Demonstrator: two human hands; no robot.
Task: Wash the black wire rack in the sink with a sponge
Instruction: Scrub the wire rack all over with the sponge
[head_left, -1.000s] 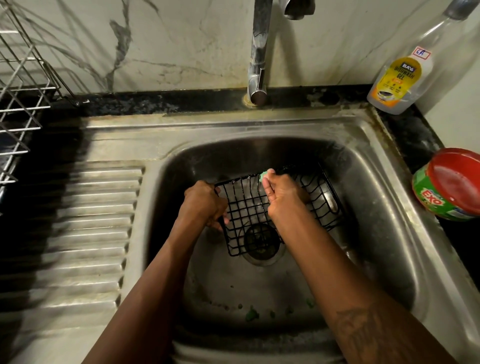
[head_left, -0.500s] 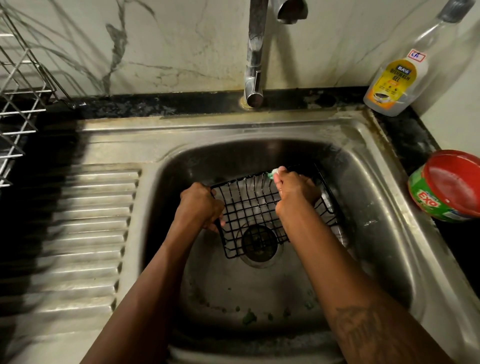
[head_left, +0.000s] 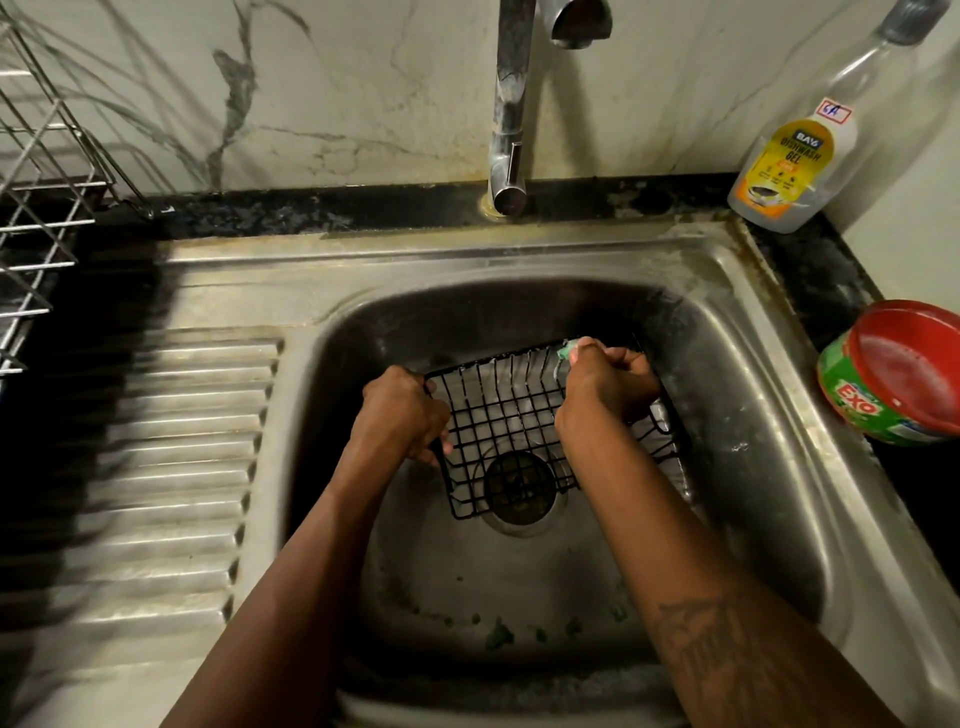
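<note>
left hand (head_left: 400, 410) fingers curled round rack (head_left: 500, 415); right hand (head_left: 605, 387) fingers pinch sponge (head_left: 565, 354)

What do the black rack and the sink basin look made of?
Black wire rack: thin metal wire, probably with a black coating, judging by its rigid open grid. Grey sink basin: apparently stainless steel, brushed and dulled; it shows grey reflections and stains.

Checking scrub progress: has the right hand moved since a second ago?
Yes. The right hand, gripping the sponge, slid rightward along the rack, judged against the drain.
</note>
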